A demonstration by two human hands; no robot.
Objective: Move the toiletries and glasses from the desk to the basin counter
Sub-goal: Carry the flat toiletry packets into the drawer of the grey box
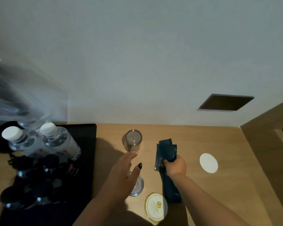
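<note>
On the wooden desk stands a clear glass upside down, base facing up. My left hand reaches toward it with fingers extended; the fingertips are at its lower rim. Under that hand lies a second glass, partly hidden. My right hand grips several dark blue toiletry packets fanned out above the fist, with one long blue packet running down beside the wrist.
A black tray at the left holds two water bottles and several dark items. A white coaster lies at the right, a gold-rimmed coaster near the front. A wooden side panel bounds the right.
</note>
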